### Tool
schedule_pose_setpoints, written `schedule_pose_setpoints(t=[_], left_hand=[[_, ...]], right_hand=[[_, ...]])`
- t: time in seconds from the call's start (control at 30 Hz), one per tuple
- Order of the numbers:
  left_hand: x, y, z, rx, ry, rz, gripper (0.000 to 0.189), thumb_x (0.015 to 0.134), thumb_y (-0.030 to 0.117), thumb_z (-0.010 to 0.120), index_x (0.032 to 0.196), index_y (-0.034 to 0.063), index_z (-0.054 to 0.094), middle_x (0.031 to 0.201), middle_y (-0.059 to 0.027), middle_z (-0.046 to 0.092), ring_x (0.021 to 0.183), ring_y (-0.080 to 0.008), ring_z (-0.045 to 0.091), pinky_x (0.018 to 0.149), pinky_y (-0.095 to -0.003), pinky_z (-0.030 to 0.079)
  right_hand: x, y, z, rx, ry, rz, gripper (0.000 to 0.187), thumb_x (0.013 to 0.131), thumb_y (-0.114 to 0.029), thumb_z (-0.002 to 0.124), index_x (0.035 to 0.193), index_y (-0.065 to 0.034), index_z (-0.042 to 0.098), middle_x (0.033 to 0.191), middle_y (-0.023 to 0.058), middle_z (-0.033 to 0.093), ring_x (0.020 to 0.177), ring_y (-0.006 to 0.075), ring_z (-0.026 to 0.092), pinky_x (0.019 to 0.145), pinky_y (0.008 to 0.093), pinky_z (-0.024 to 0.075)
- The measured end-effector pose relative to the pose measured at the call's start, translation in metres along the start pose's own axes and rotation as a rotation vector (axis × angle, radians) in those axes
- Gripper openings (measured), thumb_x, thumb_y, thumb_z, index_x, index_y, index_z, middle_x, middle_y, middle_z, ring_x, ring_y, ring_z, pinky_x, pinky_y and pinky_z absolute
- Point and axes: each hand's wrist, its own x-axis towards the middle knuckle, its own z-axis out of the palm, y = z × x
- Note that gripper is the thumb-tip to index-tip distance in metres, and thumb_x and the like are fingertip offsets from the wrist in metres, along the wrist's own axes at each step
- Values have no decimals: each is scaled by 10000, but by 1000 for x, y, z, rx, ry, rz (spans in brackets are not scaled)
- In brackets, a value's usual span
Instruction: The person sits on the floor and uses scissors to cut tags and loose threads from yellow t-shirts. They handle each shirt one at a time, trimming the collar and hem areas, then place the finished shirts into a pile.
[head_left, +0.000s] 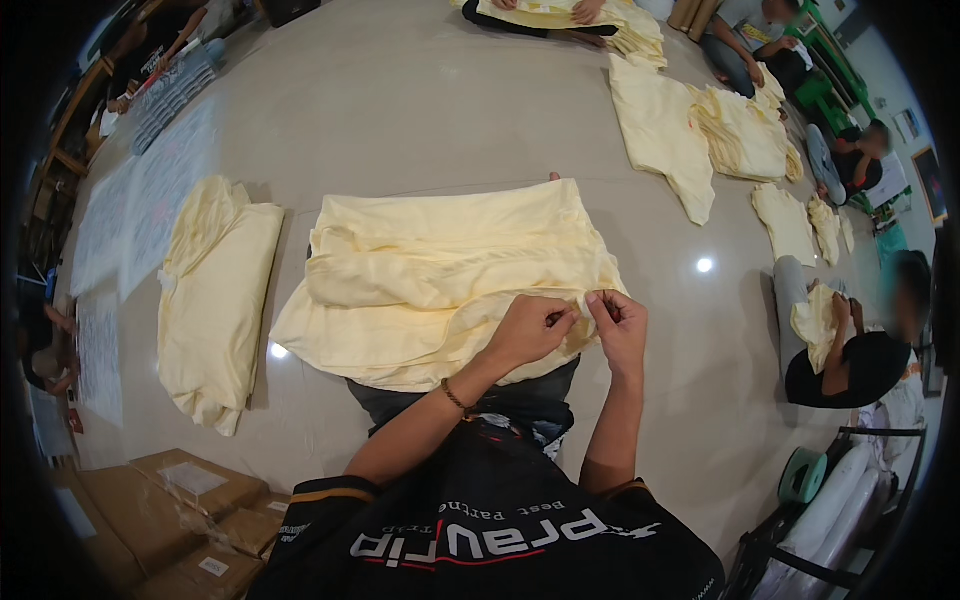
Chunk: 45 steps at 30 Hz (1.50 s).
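Observation:
Pale yellow garments or cloth pieces lie stacked across my lap, their layers wrinkled and overlapping. At the right part of the near edge, my left hand, with a beaded bracelet on its wrist, pinches the fabric between thumb and fingers. Close beside it my right hand pinches the same edge, its thumb on top. Whether a small thing is between the fingertips cannot be told. To the left, a folded pile of the same yellow cloth rests on the floor.
More yellow cloth lies at the upper right, near seated people. A person at right handles yellow cloth. Cardboard boxes stand at lower left; a black metal rack with wrapped rolls is at lower right. Plastic-wrapped sheets lie at left.

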Motion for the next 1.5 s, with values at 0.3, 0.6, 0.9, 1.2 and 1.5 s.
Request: schedule_pose_setpoints(t=[0.3,0.6,0.9,1.2,1.5], left_hand=[[-22,-6,-20,230,-182,-33,210,858,231,730,851,29,787,744,-204,709,657,-367,693,657,-413,553],[-16,2,-7,109,111,138,242,891,266,780,1016,60,798,783,-211,711,628,-337,678,617,-417,521],[-5,0,3,201,14,202,179,926,214,724,972,47,768,856,-137,723,795,-348,679,732,-427,538],[0,-11,-2,218,-8,380,112,894,152,716,920,55,765,921,-82,720,879,-320,678,778,-422,541],[2,-9,-4,278,-32,378,106,873,138,713,920,64,772,922,-87,733,871,-319,688,765,-426,547]], right_hand=[[-1,0,3,41,46,-26,180,955,-145,760,947,35,764,763,-57,649,681,19,509,608,219,422],[-1,-4,5,49,30,-23,170,959,-142,757,941,28,767,761,-70,642,674,12,497,603,215,411],[-1,0,5,-39,39,-84,158,941,-149,764,941,8,749,745,-56,620,648,16,465,566,231,380],[-41,-47,-26,134,-23,85,270,1064,-254,597,950,-23,678,658,-59,511,568,40,415,521,234,343],[-26,8,-39,41,-563,605,584,1084,-598,417,813,-97,548,566,-98,339,456,25,249,412,229,183]])
